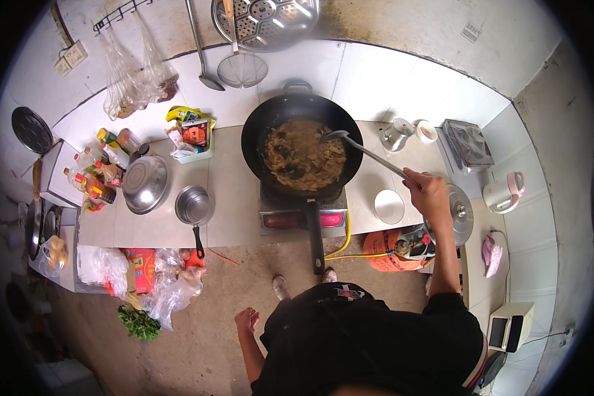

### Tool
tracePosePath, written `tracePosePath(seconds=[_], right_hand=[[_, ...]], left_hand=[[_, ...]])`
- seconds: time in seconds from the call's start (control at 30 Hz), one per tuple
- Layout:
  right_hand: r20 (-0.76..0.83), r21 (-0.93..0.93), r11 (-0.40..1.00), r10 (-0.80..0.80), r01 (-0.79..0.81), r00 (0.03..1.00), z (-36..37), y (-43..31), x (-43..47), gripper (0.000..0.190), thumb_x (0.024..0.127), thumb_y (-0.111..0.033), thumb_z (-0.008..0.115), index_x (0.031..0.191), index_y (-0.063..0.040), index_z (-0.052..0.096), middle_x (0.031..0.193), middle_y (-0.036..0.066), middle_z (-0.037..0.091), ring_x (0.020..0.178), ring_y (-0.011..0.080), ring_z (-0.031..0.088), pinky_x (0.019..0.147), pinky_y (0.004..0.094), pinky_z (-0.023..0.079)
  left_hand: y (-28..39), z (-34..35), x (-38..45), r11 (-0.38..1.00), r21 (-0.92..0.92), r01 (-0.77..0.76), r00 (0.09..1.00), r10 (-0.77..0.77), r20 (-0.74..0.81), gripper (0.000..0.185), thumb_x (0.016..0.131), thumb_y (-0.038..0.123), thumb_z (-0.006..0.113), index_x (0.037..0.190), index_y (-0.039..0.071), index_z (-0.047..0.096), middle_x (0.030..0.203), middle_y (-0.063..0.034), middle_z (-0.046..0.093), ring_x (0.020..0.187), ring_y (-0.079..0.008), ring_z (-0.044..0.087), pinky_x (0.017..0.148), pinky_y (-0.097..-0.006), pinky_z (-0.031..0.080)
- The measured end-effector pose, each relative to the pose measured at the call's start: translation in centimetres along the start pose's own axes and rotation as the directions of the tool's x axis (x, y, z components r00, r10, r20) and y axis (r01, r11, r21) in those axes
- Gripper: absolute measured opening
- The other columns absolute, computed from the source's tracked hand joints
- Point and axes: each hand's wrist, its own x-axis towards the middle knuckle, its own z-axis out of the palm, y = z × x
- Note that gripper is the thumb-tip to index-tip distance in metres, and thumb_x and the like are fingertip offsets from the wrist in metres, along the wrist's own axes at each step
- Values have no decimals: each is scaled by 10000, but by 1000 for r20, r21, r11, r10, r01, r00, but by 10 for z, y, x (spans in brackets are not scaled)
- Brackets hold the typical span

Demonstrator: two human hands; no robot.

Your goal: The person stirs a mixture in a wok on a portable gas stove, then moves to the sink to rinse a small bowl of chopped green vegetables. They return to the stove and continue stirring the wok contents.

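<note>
My right hand point(427, 194) grips the end of a long metal ladle point(376, 154). The ladle's head rests at the food's upper right edge, inside a black wok point(253, 133). Brownish sliced food point(304, 158) in liquid covers the wok's bottom; I cannot tell what it is. Beneath the wok stands a gas stove point(303, 218), and the wok's long black handle point(315, 242) points toward me. Down at my side hangs my left hand point(247, 319), its fingers loosely curled around nothing visible. A white bowl point(389, 207) sits on the counter below the ladle's handle.
Left on the counter are a small saucepan point(193, 205), an upturned metal basin point(145, 184), several bottles point(96, 185) and a seasoning basket point(194, 153). An orange gas cylinder point(378, 247) with a yellow hose point(347, 235) stands under the counter. A metal lid point(461, 213) lies beyond my right forearm.
</note>
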Motion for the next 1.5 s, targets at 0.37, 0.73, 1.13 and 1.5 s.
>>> tracePosePath(seconds=[0.37,0.73,1.13,1.5], right_hand=[[69,-200,971,-119,131,990,-11,4,4,209,750,-147,739,957,-151,761,700,99,648,622,300,634,577,401,494],[-31,10,1000,4,-3,1000,56,7,52,154,812,-207,694,954,-167,739,738,129,681,668,320,664,605,420,527],[72,64,997,-40,35,997,78,0,13,204,810,-160,712,1001,-102,750,737,188,666,652,350,650,613,400,518],[-53,198,980,31,-19,998,115,-6,53,192,869,-221,639,1037,-153,700,776,161,671,713,367,646,630,463,507]], left_hand=[[-13,-12,-2,999,-6,32,998,-32,-50,153,866,87,606,979,-15,618,827,-139,660,693,-279,697,556,-352,579],[-4,1,7,1000,-25,12,1000,-11,6,155,870,99,624,956,-29,614,869,-145,661,680,-276,692,552,-356,579],[-7,12,-4,999,-17,37,999,-37,-12,126,848,69,623,918,-33,600,794,-139,648,641,-282,684,518,-349,569],[-12,14,7,999,-36,28,1000,-27,12,136,851,95,630,915,-22,600,794,-134,650,654,-283,691,512,-351,573]])
